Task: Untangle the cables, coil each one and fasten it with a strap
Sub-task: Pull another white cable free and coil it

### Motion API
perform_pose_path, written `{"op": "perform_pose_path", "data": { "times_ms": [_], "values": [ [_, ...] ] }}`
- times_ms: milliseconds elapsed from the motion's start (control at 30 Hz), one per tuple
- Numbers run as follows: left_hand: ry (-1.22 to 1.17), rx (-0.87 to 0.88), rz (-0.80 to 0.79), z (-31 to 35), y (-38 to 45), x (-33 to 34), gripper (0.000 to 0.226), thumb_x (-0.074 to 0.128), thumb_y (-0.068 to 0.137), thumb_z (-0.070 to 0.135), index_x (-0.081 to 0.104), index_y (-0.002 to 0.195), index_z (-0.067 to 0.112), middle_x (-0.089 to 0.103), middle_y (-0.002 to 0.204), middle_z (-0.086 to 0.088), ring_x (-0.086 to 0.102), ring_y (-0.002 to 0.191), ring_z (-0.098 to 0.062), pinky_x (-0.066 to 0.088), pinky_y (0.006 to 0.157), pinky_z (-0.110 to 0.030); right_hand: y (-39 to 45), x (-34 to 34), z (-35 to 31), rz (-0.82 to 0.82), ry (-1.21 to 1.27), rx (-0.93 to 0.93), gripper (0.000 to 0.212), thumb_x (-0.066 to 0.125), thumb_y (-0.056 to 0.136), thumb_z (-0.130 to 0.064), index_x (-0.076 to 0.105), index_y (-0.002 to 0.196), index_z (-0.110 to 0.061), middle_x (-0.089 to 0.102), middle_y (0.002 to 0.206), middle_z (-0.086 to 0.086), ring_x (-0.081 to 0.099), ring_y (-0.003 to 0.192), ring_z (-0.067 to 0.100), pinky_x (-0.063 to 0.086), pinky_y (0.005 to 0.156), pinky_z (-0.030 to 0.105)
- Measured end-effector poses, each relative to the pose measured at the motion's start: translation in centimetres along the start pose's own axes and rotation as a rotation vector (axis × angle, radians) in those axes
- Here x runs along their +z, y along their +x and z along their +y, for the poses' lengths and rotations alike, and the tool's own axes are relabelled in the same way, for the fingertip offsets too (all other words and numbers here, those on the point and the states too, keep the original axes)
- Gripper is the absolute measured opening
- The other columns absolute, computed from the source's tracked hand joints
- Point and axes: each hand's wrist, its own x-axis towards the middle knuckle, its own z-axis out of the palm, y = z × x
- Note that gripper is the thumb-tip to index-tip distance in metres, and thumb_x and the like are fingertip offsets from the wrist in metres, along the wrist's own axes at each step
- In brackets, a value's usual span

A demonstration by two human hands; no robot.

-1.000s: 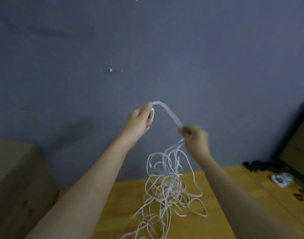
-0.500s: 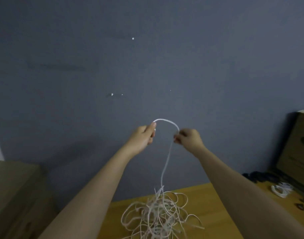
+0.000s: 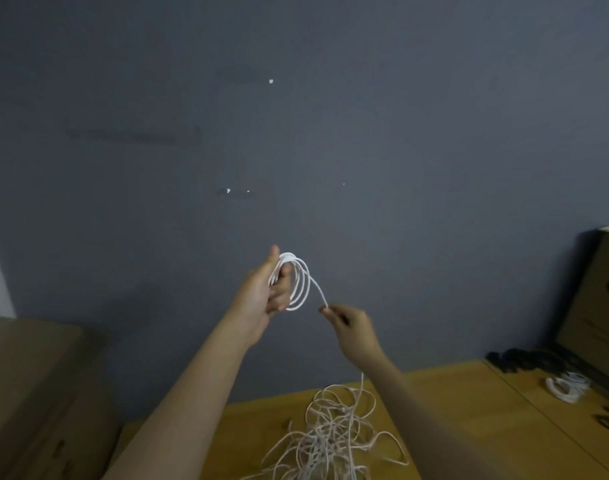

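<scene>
My left hand [image 3: 265, 292] is raised in front of the grey wall and grips a small coil of white cable [image 3: 300, 282] of a few loops. A strand runs from the coil down to my right hand [image 3: 350, 325], which pinches it just right of and below the coil. Below my right arm the cable drops into a loose tangle of white cables [image 3: 330, 434] lying on the wooden table [image 3: 469, 403].
A coiled white cable [image 3: 566, 389] and a row of black straps [image 3: 517, 362] lie at the table's right. Small dark pieces [image 3: 606, 415] sit near the right edge. A dark box [image 3: 594, 306] leans at the right; a cardboard box [image 3: 33, 386] stands at the left.
My hands came together and parted again. Another loop has been laid onto the coil in my left hand, and my right hand has slid down and right along the strand.
</scene>
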Motion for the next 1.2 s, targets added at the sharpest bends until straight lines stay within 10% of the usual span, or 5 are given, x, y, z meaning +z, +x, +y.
{"op": "perform_pose_path", "data": {
  "times_ms": [167,333,634,1034,1200],
  "values": [
    [-0.075,0.064,0.05,-2.0,0.5,-0.3,0.038,0.024,0.105,0.031,0.043,0.077,0.015,0.033,0.045,0.008,0.022,0.035,-0.004,0.025,0.044,-0.019,-4.7,2.8,0.9,-0.232,-0.203,-0.148,0.032,0.05,0.098,-0.036,0.065,0.121,-0.021,0.073,0.101,0.001,0.065,0.084,0.014,0.048,0.07,0.029],
    [0.526,0.152,0.11,-7.1,0.5,-1.1,0.021,0.027,0.105,0.021,0.032,0.086,0.015,0.041,0.069,0.001,0.038,0.052,-0.009,0.037,0.057,-0.024,-8.5,3.8,1.2,-0.309,-0.329,-0.305,0.024,0.046,0.1,-0.032,0.065,0.107,-0.019,0.064,0.076,-0.003,0.057,0.066,0.015,0.035,0.055,0.031],
    [1.216,-0.226,-0.352,-15.5,-4.8,-5.0,0.048,0.028,0.099,0.052,0.046,0.115,0.01,0.052,0.133,-0.006,0.051,0.119,-0.023,0.038,0.096,-0.034,-10.8,0.6,5.1,-0.308,-0.163,-0.066,0.007,0.062,0.09,-0.02,0.069,0.091,-0.02,0.048,0.049,-0.012,0.043,0.045,0.004,0.032,0.05,0.019],
    [0.756,-0.287,-0.42,-14.1,-8.7,-5.8,0.047,0.038,0.081,0.067,0.054,0.077,0.022,0.039,0.046,0.015,0.031,0.043,-0.001,0.027,0.043,-0.012,-12.4,0.5,11.2,-0.642,-0.432,0.363,0.036,0.067,0.087,-0.036,0.065,0.079,-0.001,0.059,0.066,0.006,0.056,0.051,0.012,0.047,0.055,0.025],
    [0.634,-0.11,-0.175,-11.8,-6.5,-4.8,0.04,0.036,0.096,0.051,0.044,0.07,0.022,0.033,0.045,0.01,0.026,0.04,-0.002,0.024,0.039,-0.013,-3.6,-2.4,3.9,0.064,-0.036,0.22,0.029,0.066,0.089,-0.032,0.07,0.067,-0.014,0.065,0.055,0.001,0.06,0.046,0.0,0.053,0.058,0.02]
  ]
}}
